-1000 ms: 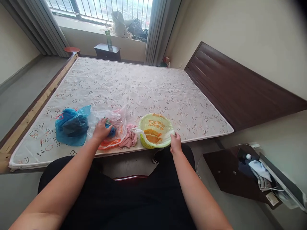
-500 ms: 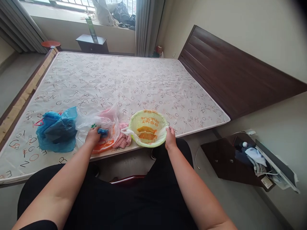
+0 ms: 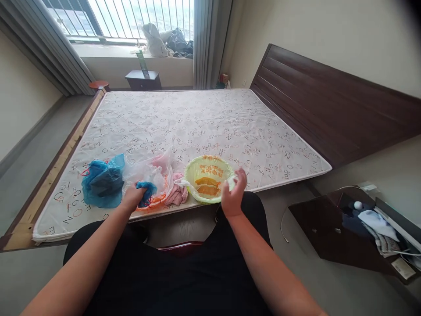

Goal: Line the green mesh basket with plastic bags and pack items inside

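My left hand (image 3: 133, 197) grips a crumpled blue plastic bag (image 3: 147, 193) with a bit of red on it. Behind and beside it lies a pile of clear and white plastic bags (image 3: 144, 171) with pink and orange parts. My right hand (image 3: 235, 193) is raised with fingers apart at the right rim of a light green basket (image 3: 194, 164). A thin bag with orange print lines this basket, and its handle is knotted at the left. Between the basket and the pile sits a pink cloth (image 3: 177, 194). A larger blue plastic bag (image 3: 103, 182) rests at the left, dark inside.
All of this lies along the near edge of a letter-printed mattress (image 3: 197, 118). A dark headboard (image 3: 315, 96) stands at the right. A dark nightstand (image 3: 315, 232) with cloths and a cable is at lower right; another nightstand (image 3: 143, 81) stands by the window.
The view has tilted up and shifted left. My right hand has let go of the basket rim and opened. My left hand now has more of the small blue bag showing in its grip.
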Action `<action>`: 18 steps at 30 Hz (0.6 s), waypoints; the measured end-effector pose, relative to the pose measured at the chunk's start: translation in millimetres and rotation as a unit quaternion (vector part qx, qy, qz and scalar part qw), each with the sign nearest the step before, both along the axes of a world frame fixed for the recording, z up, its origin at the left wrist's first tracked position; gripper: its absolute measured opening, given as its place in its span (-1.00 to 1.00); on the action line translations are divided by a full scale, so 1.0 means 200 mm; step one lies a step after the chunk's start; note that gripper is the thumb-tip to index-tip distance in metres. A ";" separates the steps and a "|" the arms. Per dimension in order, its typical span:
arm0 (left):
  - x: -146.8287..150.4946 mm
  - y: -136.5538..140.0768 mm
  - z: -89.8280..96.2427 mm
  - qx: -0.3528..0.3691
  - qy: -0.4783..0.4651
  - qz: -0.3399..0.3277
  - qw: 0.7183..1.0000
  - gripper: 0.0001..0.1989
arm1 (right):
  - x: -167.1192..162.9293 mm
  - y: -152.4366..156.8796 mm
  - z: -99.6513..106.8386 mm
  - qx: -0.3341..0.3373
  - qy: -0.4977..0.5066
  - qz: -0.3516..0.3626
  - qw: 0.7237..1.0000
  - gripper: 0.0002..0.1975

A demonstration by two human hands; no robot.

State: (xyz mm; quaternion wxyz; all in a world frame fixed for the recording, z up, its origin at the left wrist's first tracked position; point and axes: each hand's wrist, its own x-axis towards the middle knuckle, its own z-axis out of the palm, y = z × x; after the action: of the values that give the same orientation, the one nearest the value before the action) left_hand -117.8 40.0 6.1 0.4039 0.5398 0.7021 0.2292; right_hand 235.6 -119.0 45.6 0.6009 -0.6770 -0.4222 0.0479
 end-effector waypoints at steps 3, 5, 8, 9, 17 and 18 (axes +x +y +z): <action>0.05 -0.23 0.01 -0.036 -0.011 -0.064 0.997 -0.70 | -0.33 -0.05 0.07 -0.015 -0.054 0.232 0.971 -0.36; 0.10 -0.37 0.00 -0.031 -0.013 -0.120 0.992 -0.72 | -0.55 -0.06 0.04 -0.095 -0.091 0.378 0.917 -0.25; 0.16 -0.54 -0.03 -0.054 -0.136 -0.121 0.982 -0.70 | -0.80 -0.05 -0.10 -0.237 -0.041 0.454 0.858 0.04; 0.17 -0.58 -0.04 -0.073 -0.190 -0.102 0.974 -0.68 | -0.85 -0.05 -0.17 -0.267 -0.012 0.462 0.846 0.09; 0.23 -0.66 -0.09 -0.166 -0.368 0.060 0.913 -0.62 | -0.89 -0.03 -0.42 -0.268 -0.006 0.457 0.848 -0.23; 0.25 -0.67 -0.10 -0.161 -0.380 0.071 0.908 -0.65 | -0.88 -0.02 -0.41 -0.272 -0.025 0.446 0.852 -0.28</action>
State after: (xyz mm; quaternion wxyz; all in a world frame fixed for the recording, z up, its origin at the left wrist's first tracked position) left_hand -67.9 -93.1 -13.6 0.7045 0.2883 0.5590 0.3287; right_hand 59.9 -123.8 -37.0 0.2961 -0.5531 -0.6642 0.4065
